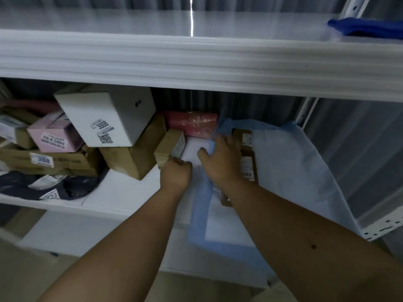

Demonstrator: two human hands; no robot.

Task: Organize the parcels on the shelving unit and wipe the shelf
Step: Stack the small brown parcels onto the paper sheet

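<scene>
Here, the head camera looks down into a white shelving unit point(196, 62). On the middle shelf point(122, 190), parcels crowd the left: a white carton point(104, 118) tilted on brown boxes, a pink box point(54, 134), a dark poly mailer point(50, 186). At centre lies a flat white and blue plastic mailer bag point(205, 214), its front end hanging over the shelf edge. It looks light, soft and slippery, so it is probably best taken at an edge or corner.

The left hand point(175, 175) has its fingers curled tight at the bag's far left edge, beside a small brown box point(170, 147); it seems to pinch the bag. The right hand point(220, 162) lies spread on the bag, fingers loosely bent, pressing without gripping. A blue cloth point(368, 29) rests on the upper shelf.
</scene>
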